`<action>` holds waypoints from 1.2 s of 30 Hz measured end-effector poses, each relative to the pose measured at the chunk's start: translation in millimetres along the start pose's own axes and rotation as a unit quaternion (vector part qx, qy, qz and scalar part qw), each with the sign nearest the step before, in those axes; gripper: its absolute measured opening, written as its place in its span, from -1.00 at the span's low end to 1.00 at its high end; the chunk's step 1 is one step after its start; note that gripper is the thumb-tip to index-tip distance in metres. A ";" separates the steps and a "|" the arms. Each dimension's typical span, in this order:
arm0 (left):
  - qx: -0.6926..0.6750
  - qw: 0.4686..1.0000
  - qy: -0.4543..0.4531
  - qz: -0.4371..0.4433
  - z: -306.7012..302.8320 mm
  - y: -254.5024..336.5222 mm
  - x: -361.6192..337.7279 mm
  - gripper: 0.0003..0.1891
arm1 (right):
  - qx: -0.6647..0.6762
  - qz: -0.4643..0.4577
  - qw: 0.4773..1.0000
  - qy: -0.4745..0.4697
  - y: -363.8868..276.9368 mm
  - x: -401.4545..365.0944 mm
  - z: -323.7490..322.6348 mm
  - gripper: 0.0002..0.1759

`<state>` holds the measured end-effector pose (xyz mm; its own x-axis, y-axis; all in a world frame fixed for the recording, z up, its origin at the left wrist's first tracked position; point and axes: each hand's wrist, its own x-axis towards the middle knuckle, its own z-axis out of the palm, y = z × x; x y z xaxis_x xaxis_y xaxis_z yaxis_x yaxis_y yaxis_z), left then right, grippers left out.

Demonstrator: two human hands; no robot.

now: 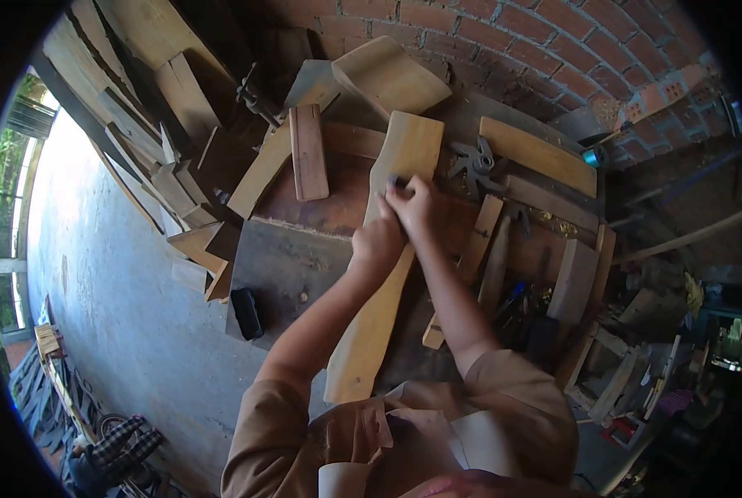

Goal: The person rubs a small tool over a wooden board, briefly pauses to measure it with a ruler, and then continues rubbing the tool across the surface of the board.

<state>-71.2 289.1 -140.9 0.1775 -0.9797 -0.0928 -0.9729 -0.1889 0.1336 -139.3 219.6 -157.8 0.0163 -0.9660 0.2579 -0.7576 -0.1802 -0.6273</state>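
A long, pale wooden board point(363, 336) with curved edges lies lengthwise across the workbench, from near my body toward the wall. My left hand point(378, 242) is closed on the board's middle, its fingers bunched beside the other hand. Just beyond it, my right hand point(412, 202) is closed around a small dark object point(397, 180) that touches the board's surface. Most of that object is hidden by the fingers, so I cannot make out what it is. The two hands meet at the fingers and thumbs.
A dark workbench point(305, 270) carries a black tray point(246, 314) at its left corner, a reddish wood block point(308, 153), a metal star-shaped part point(476, 164) and a yellowish plank point(537, 155). Stacked boards point(130, 108) lean at the left. A brick wall point(504, 41) stands behind.
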 end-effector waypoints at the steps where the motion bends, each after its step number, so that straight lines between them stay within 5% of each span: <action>1: -0.017 1.000 -0.019 -0.009 -11.1 8.4 34.7 -0.30 | -0.022 0.013 0.999 -0.020 0.7 35.3 1.5 -0.59; 6: -0.034 0.999 -0.024 0.007 -52.4 28.1 187.1 -0.47 | -0.089 0.066 0.990 -0.090 0.3 194.5 8.0 -0.52; 10: -0.017 0.996 -0.042 0.083 -99.7 33.6 206.1 -0.47 | -0.167 0.029 0.981 -0.097 -46.8 225.8 -40.2 -0.47; 12: -0.122 0.991 -0.027 0.040 -133.0 24.6 170.3 -0.43 | -0.160 0.015 0.983 -0.090 -57.8 211.9 -52.7 -0.46; 15: -0.100 0.992 0.022 0.068 -134.4 8.3 105.1 -0.39 | -0.100 -0.027 0.994 -0.044 -76.6 151.2 -73.5 -0.52; 21: -0.090 0.991 0.057 0.081 -96.2 -40.8 -87.5 -0.39 | 0.016 0.010 0.999 -0.050 -103.1 -54.8 -90.3 -0.57; 29: -0.097 0.994 -0.049 -0.009 -15.5 -95.3 -349.1 -0.31 | -0.003 -0.056 0.990 -0.131 -105.0 -326.6 -78.7 -0.60; 36: -0.083 0.993 -0.088 -0.007 21.4 -104.1 -402.3 -0.21 | 0.005 -0.102 0.990 -0.101 -85.0 -389.2 -67.5 -0.59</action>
<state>-44.5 704.3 -138.5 0.1485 -0.9530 -0.2642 -0.9298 -0.2256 0.2910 -125.3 623.4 -155.3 0.2986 -0.9267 0.2281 -0.7183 -0.3756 -0.5857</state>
